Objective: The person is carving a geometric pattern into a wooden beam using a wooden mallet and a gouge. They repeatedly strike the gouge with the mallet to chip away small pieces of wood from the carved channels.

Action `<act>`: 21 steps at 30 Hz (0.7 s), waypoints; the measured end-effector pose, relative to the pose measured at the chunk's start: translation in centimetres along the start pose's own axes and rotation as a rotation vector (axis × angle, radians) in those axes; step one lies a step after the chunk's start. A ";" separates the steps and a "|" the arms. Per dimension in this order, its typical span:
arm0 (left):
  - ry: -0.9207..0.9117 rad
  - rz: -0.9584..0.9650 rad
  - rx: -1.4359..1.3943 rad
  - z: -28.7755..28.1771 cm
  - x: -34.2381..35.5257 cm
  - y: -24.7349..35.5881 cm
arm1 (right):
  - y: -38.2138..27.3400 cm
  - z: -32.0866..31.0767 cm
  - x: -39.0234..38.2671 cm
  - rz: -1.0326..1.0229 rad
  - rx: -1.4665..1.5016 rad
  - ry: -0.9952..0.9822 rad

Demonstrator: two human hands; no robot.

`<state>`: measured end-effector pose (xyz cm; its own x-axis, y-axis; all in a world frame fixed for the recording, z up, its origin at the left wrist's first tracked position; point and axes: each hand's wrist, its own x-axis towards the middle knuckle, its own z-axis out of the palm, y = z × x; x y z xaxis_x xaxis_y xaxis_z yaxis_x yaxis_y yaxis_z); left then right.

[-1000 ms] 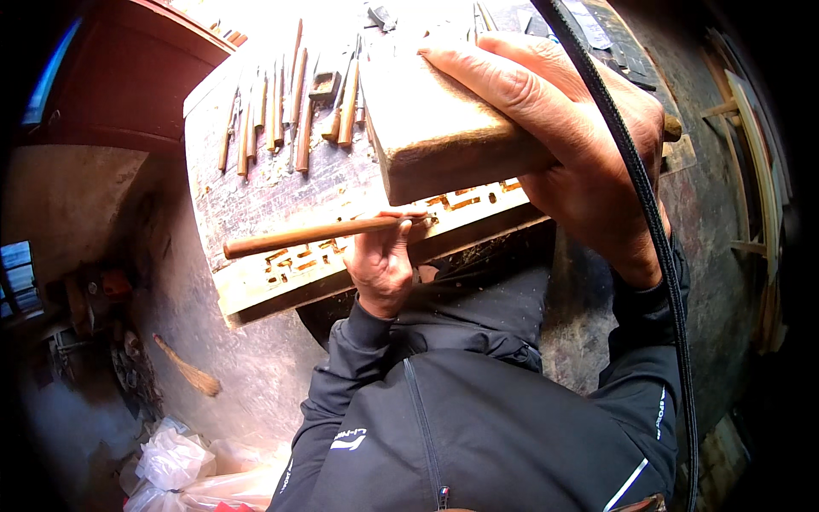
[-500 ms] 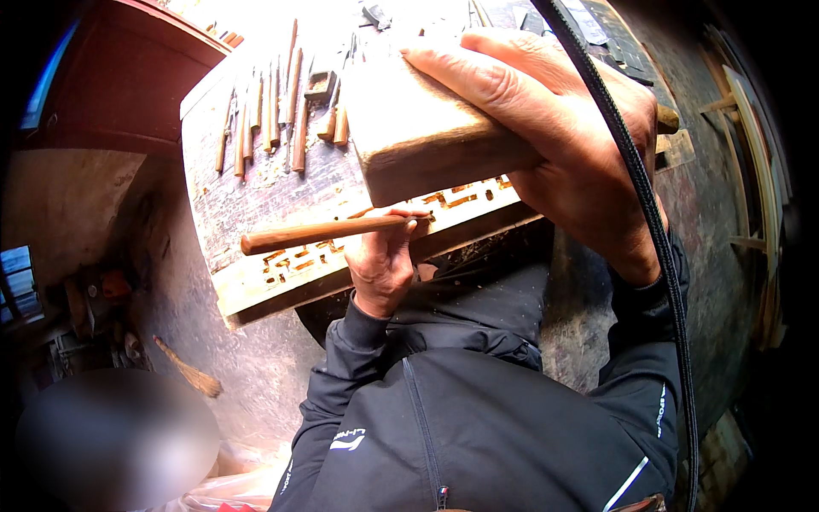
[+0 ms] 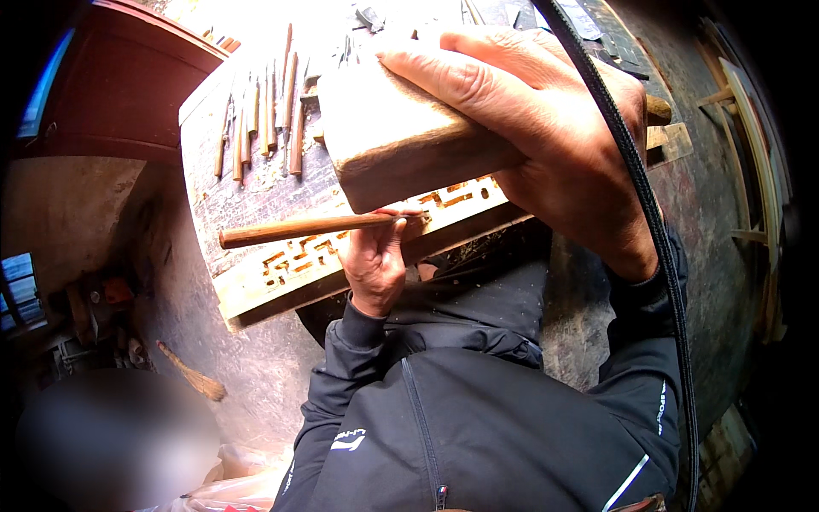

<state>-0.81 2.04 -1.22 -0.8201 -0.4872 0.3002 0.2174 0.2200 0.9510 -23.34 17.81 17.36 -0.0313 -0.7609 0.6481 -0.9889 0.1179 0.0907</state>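
Observation:
My right hand (image 3: 567, 145) is closed on a thick wooden mallet block (image 3: 397, 149), which hangs above the bench over the chisel; a short handle (image 3: 655, 109) shows beyond my fingers at the right. My left hand (image 3: 374, 264) is closed round a slim wooden-handled chisel (image 3: 290, 229), lying nearly level to the left, its tip end at a pale board (image 3: 249, 290) pierced with angular fretwork. The mallet partly hides the board and the bench top behind it.
Several carving tools (image 3: 269, 111) lie in a row on the worn bench (image 3: 203, 141). A red-brown cabinet (image 3: 111, 77) stands at upper left. A broom (image 3: 192, 371) lies on the floor at left; wooden boards (image 3: 751, 171) lean at right. A black cord (image 3: 616, 119) hangs across the view.
The mallet and my right hand have shifted leftward in the view over the last second, covering more of the tools behind. The chisel handle has swung slightly; its tip stays at the board.

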 end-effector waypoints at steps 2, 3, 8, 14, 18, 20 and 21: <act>-0.014 0.019 0.034 -0.2 0.0 -0.4 | 0.6 0.3 -0.2 -0.037 -0.066 -0.014; -0.013 0.027 0.040 -0.3 -0.1 -0.8 | 0.2 0.2 0.0 -0.021 -0.034 0.003; -0.019 0.078 0.197 0.2 0.6 0.2 | -2.9 -1.4 2.5 0.098 0.169 0.081; -0.104 0.180 0.464 0.1 2.2 2.5 | -1.7 -1.2 2.2 0.074 0.140 0.128; -0.122 0.131 0.483 0.6 3.3 3.1 | -0.9 -1.5 2.3 0.040 0.124 0.172; -0.171 0.105 0.518 0.4 3.1 3.6 | -1.2 -1.3 2.6 0.023 0.138 0.204; -0.195 0.094 0.537 0.3 3.1 3.8 | -0.9 -1.3 2.8 0.012 0.134 0.222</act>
<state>-2.74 1.64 3.31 -0.9036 -0.2912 0.3140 0.0370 0.6774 0.7347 -22.33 16.41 20.01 -0.0252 -0.5994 0.8000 -0.9995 0.0292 -0.0096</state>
